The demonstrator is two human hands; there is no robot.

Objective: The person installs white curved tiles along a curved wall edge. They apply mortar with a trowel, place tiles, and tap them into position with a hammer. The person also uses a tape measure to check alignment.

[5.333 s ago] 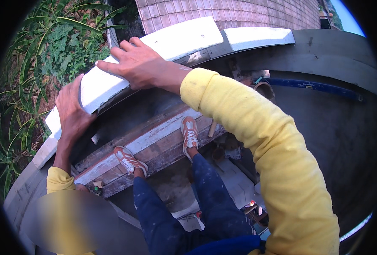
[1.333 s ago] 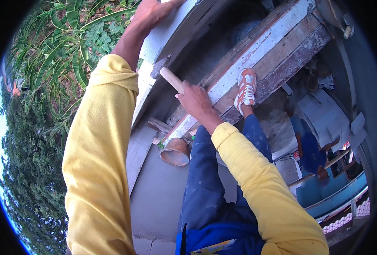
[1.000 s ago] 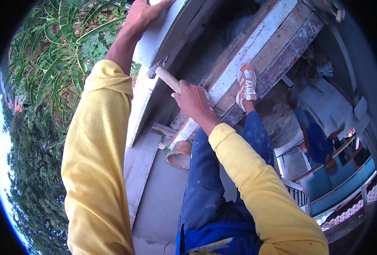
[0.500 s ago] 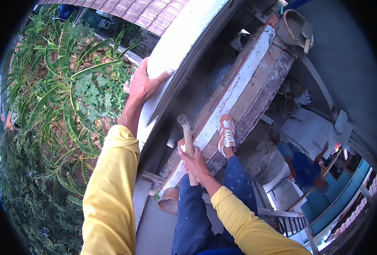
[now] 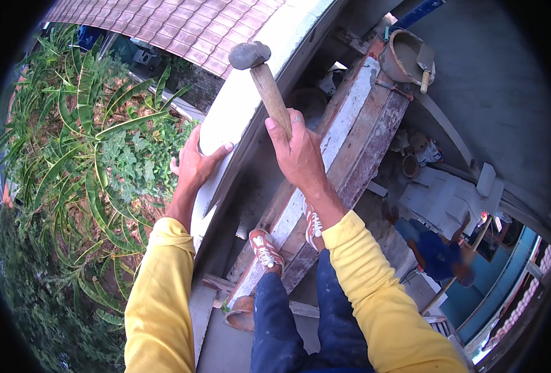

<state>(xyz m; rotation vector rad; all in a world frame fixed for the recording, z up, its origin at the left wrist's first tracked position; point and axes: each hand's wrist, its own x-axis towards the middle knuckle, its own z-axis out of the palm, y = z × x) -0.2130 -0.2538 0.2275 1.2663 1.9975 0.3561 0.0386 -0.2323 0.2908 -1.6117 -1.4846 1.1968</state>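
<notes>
My right hand (image 5: 297, 155) grips the wooden handle of a hammer (image 5: 264, 81), raised so its dark metal head sits over the white ledge (image 5: 257, 87). My left hand (image 5: 196, 165) lies flat on the outer edge of that white ledge, fingers spread. Both arms wear yellow sleeves. My feet in orange and white shoes (image 5: 266, 248) stand on a worn wooden plank scaffold (image 5: 356, 130) below the ledge.
A grey bucket with a trowel (image 5: 406, 56) sits at the far end of the plank. A person in blue (image 5: 437, 255) stands far below by white slabs. Green plants (image 5: 95, 161) and a tiled roof (image 5: 182, 31) lie beyond the ledge. A clay-coloured bowl (image 5: 241, 314) lies under my legs.
My right hand has lifted the hammer from low beside the ledge to high above it. The view has swung upward along the ledge; my left hand has slid along its edge.
</notes>
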